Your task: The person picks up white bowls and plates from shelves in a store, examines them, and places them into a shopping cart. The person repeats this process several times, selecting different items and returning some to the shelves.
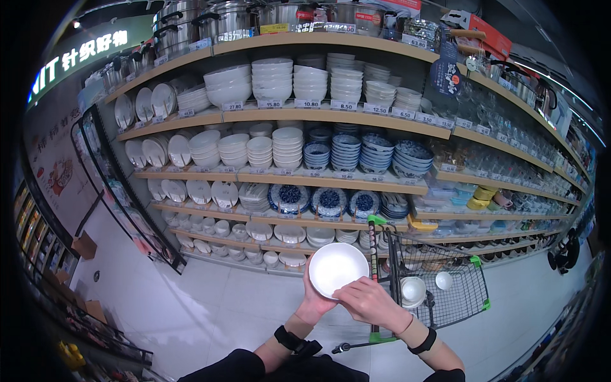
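A round white bowl point(339, 270) is held up in front of me, its inside facing the camera. My left hand point(316, 298) supports it from the lower left, with the fingers partly hidden behind the bowl. The fingers of my right hand point(366, 301) rest on its lower right rim. Just to the right stands a wire shopping cart point(458, 305) with green corners. It holds white dishes point(413, 291), one on another, and a small white bowl point(444, 281) apart from them.
Shelves point(334, 117) ahead bear stacked white bowls point(272, 79), blue patterned bowls point(346, 150) and upright plates point(289, 198). Steel pots point(281, 16) stand on top. Glassware point(506, 124) fills shelves to the right. A black wire rack point(129, 200) stands at the left, near a cardboard box point(84, 245).
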`<control>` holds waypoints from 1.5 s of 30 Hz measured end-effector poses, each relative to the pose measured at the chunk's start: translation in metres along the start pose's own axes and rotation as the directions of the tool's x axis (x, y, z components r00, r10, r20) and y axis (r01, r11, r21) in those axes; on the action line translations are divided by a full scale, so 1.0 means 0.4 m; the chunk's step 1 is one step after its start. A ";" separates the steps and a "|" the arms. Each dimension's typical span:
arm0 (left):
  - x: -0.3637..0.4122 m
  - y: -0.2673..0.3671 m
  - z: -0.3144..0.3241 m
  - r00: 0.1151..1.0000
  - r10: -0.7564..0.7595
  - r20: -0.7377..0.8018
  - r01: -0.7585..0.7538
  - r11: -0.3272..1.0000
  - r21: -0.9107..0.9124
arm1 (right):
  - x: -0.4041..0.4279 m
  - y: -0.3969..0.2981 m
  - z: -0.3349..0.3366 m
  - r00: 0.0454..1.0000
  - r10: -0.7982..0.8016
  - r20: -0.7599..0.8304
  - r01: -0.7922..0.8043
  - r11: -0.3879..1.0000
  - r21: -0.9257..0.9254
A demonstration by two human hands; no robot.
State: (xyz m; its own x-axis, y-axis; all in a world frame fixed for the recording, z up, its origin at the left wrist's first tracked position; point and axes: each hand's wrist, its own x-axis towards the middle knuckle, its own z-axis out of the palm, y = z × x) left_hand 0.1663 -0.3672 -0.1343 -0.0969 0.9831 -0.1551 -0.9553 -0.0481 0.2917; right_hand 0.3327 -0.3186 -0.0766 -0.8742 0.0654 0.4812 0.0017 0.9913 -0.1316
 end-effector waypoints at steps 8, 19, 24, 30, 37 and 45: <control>0.047 0.031 -0.031 1.000 0.025 -0.009 -0.024 0.997 0.074 | 0.042 0.061 0.018 0.990 0.139 0.034 -0.143 0.973 0.179; 0.269 0.207 -0.033 0.984 -0.022 0.174 -0.009 0.984 0.177 | 0.241 0.330 -0.043 0.925 0.332 0.183 -0.368 0.677 0.638; 0.394 0.333 0.068 0.978 -0.007 0.207 -0.038 0.977 0.212 | 0.387 0.417 -0.082 0.944 0.329 0.010 -0.277 0.776 0.567; 0.497 0.492 0.106 0.951 0.108 0.289 -0.199 0.930 0.309 | 0.545 0.472 -0.091 0.888 0.449 0.100 -0.433 0.743 0.509; 0.559 0.620 0.141 0.952 0.055 0.300 -0.160 0.928 0.337 | 0.669 0.553 -0.067 0.948 0.306 -0.087 -0.214 0.815 0.539; 0.604 0.678 0.332 0.911 0.094 0.402 -0.245 0.906 0.344 | 0.790 0.618 -0.227 0.961 0.266 -0.078 -0.206 0.873 0.443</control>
State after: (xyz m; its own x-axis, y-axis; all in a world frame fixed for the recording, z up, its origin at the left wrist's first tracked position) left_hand -0.0792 -0.1193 0.0325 -0.0654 0.9619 0.2653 -0.7458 -0.2238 0.6274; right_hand 0.1010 -0.0425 0.1216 -0.8018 0.3354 0.4946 -0.0337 0.8010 -0.5978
